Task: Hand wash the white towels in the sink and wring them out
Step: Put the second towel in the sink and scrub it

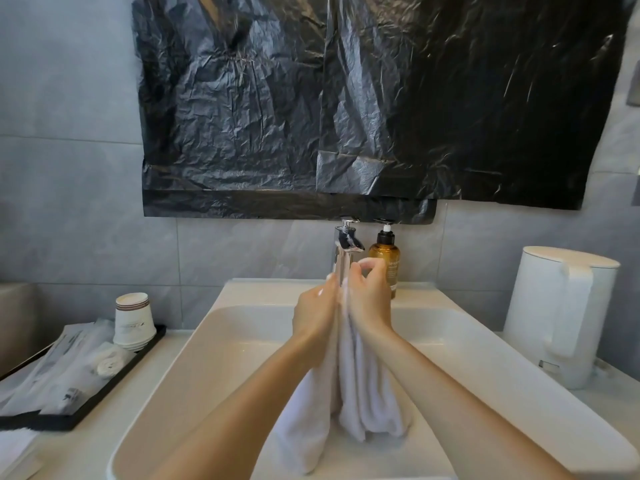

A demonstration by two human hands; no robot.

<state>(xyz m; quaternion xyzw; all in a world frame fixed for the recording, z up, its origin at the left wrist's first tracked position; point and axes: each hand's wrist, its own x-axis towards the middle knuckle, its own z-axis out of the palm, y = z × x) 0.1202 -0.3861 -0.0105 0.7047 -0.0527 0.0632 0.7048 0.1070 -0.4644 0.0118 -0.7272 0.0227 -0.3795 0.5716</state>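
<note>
White towel (360, 389) between both hands (313, 315) (370, 299)

**Odds and ends by the washstand**

An amber pump bottle (384, 254) stands just behind the fingers (367, 264). Black plastic sheeting (311, 98) hangs above them. Stacked paper cups (134, 320) on a black tray (34, 422) sit well to their left, and a white kettle (557, 313) well to their right.

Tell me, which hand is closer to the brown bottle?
Right. The right hand is just in front of the bottle; the left hand is further left, across the towel.
</note>
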